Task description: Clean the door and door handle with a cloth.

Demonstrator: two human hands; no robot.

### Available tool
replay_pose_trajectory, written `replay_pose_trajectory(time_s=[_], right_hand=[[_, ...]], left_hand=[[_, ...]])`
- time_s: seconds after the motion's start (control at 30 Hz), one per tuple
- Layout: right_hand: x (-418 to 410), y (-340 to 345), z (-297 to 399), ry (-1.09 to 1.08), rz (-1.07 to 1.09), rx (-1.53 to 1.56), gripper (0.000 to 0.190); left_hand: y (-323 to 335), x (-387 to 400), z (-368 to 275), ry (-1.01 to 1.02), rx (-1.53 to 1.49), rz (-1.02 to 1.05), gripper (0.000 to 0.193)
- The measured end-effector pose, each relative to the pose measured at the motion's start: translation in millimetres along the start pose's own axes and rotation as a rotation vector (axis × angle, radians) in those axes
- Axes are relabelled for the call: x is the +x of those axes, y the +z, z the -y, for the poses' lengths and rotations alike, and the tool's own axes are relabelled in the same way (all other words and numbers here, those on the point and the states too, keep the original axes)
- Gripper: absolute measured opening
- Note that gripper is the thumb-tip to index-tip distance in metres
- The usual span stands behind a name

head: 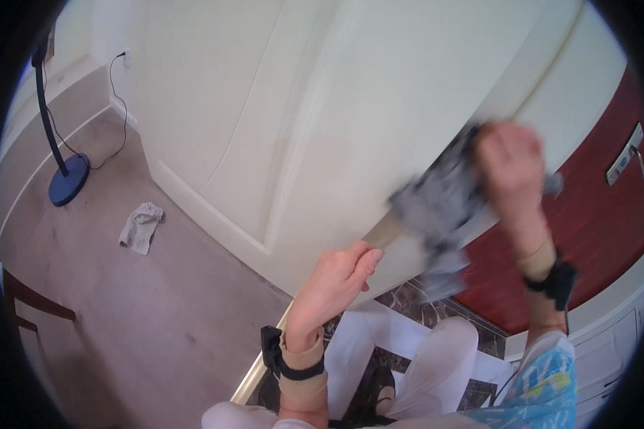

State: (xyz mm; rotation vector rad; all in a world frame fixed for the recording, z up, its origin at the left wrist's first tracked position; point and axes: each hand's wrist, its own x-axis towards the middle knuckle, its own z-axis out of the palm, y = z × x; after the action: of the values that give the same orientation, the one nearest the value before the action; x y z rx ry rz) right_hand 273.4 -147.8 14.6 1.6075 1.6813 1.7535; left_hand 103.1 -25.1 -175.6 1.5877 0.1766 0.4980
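Observation:
My left hand (343,273) is closed on the edge of a white moulded door (220,118), low down; some of its fingers are hidden. To its right my right hand (510,161), blurred, grips a grey and black patterned cloth (440,198). The cloth hangs in loose folds against the door's narrow edge (383,231), between the two hands. Both wrists wear tan cuffs with black straps. Below the hands are my bent knees in white trousers (440,348).
A dark red door (585,198) with a metal handle plate (624,154) stands at right. A crumpled light cloth (141,228) lies on the greyish carpet (193,300). A floor stand with a blue round base (70,179), a power cord (119,99) and brown furniture legs (37,300) occupy the left.

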Motion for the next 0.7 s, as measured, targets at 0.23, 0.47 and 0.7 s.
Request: replay_pose_trajectory(time_s=[0.23,0.47,0.7], right_hand=[[-129,58,211,-0.279,0.336,0.341,0.026],[-171,39,222,-0.450,0.445,0.863,0.015],[-220,21,194,0.034,1.011,1.510,0.018]], left_hand=[[23,16,135,-0.451,0.407,0.270,0.026],[37,-40,230,-0.446,-0.219,0.157,0.029],[83,-34,222,-0.511,-0.404,0.019,0.023]])
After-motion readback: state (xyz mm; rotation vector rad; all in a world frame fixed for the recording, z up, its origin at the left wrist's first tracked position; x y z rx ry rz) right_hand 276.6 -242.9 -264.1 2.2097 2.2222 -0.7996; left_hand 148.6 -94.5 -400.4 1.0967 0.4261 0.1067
